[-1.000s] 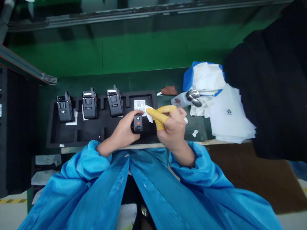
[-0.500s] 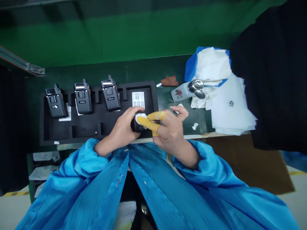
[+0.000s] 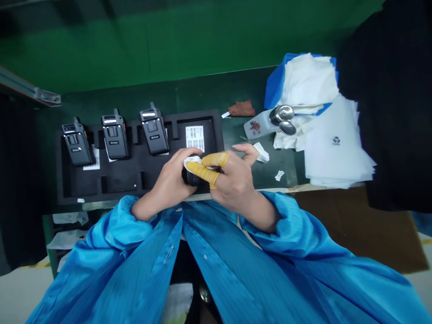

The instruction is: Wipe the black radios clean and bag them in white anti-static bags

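Note:
My left hand (image 3: 174, 177) is wrapped round a black device (image 3: 192, 178), mostly hidden by my fingers; its size and colour resemble the walkie-talkies close by. My right hand (image 3: 232, 177), with yellow finger cots on some fingers, presses a white cloth (image 3: 193, 159) onto the device's upper end. Both hands are over the front edge of a black foam tray (image 3: 162, 173). Three walkie-talkies lie in the tray to the left: one at the far left (image 3: 78, 146), one beside it (image 3: 114, 137) and one nearer my hands (image 3: 154, 130). A printed label sheet (image 3: 195, 137) lies in the right compartment.
Right of the tray are a brown cloth scrap (image 3: 241, 108), a flower-patterned white bottle with a metal top (image 3: 258, 127) and a crumpled white wipe (image 3: 261, 153). Beyond stand a blue bin (image 3: 275, 87) of white cloths and a stack of white sheets (image 3: 337, 157). A dark-clothed shape fills the right edge.
The right hand and the white cloth have shifted slightly left across the top of the device. The left hand keeps its hold. The camera view has turned slightly.

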Tool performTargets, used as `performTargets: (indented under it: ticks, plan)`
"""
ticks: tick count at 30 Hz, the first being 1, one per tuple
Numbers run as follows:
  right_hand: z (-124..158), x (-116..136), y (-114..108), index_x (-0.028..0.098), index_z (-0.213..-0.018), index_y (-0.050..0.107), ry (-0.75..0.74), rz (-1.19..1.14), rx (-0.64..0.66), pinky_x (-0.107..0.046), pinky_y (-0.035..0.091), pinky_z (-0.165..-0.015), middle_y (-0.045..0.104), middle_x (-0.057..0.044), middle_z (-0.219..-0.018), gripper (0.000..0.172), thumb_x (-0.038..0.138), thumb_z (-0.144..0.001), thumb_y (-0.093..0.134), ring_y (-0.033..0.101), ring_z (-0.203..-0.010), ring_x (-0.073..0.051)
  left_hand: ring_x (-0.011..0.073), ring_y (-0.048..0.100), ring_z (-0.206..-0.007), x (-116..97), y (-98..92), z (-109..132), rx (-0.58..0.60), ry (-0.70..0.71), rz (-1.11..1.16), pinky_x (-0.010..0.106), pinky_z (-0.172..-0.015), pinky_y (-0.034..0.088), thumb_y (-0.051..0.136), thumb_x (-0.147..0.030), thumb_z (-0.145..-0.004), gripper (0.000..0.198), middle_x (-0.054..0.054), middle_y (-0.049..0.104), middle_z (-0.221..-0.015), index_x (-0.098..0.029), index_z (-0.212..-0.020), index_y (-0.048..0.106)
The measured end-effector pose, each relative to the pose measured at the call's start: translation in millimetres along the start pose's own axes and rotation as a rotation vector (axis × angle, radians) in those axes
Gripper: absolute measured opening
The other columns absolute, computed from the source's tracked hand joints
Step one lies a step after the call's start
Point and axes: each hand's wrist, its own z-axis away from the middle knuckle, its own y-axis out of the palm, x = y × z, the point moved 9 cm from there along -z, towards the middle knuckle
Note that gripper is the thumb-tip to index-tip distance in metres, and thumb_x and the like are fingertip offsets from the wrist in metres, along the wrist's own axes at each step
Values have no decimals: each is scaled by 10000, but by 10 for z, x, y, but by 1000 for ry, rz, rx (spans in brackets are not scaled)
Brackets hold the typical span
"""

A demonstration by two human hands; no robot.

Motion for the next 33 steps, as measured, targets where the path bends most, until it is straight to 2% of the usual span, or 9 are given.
performTargets:
  ticks: [4,8,14,17,20,23,25,29,33]
  plan:
    - [29,-117,-129,323,-867,737,-1,-37,-99,-406,260,-910,636,34,-887,356,82,-802,483,515,-798,-120,216,627,-1084,2,-43,8,-36,-15,-4,358,-929,512,606,-53,-628,559,37,646,-1169,-228,-1150,506]
    - [9,-203,-290,309,-998,718,21,-17,-287,-395,280,-872,632,29,-875,416,56,-792,460,528,-757,-110,223,627,-1097,-6,-51,10,-43,8,-27,360,-932,519,605,-44,-621,574,44,648,-1176,-215,-1160,499]
    - [-79,36,-188,317,-949,724,-65,61,-186,-391,257,-909,619,33,-841,346,104,-864,465,517,-784,-109,224,635,-1094,-6,-47,28,-66,31,-34,370,-926,525,598,-51,-634,555,60,652,-1164,-203,-1159,502]
    - [-65,128,-234,296,-866,726,-128,105,-223,-376,249,-914,606,38,-797,310,95,-867,490,495,-757,-97,211,641,-1075,-38,-40,25,-69,52,-25,361,-920,528,596,-52,-644,532,50,660,-1140,-208,-1145,509]
    - [-27,87,-294,245,-741,695,-137,139,-284,-360,255,-908,617,41,-774,293,57,-832,491,493,-713,-86,210,637,-1085,-68,-36,13,-69,59,-41,361,-925,526,590,-48,-646,551,60,655,-1158,-200,-1169,505]
    - [21,-95,-340,202,-645,635,-63,178,-318,-361,279,-863,632,26,-768,276,33,-776,462,505,-681,-92,215,630,-1098,-59,-29,13,-52,24,-64,365,-932,522,585,-42,-639,557,58,651,-1163,-199,-1169,510]
    - [82,-240,-431,197,-664,630,-25,197,-374,-366,294,-827,632,14,-773,253,36,-733,447,513,-665,-98,212,629,-1099,-52,-24,23,-37,4,-73,363,-938,519,581,-43,-646,535,50,654,-1155,-204,-1153,520]
    - [202,-637,-692,222,-898,688,32,287,-431,-380,301,-776,631,-11,-806,306,74,-740,472,549,-693,-136,214,620,-1137,-64,-41,-14,-10,-20,-97,354,-976,504,593,-82,-679,551,67,653,-1201,-189,-1213,509]
    - [311,-1208,-1071,222,-1029,714,218,512,-527,-406,265,-750,619,-79,-870,302,174,-796,528,542,-791,-217,300,610,-1174,81,-134,-269,20,-218,-278,408,-976,506,703,-257,-686,820,143,620,-1285,-132,-1418,358]
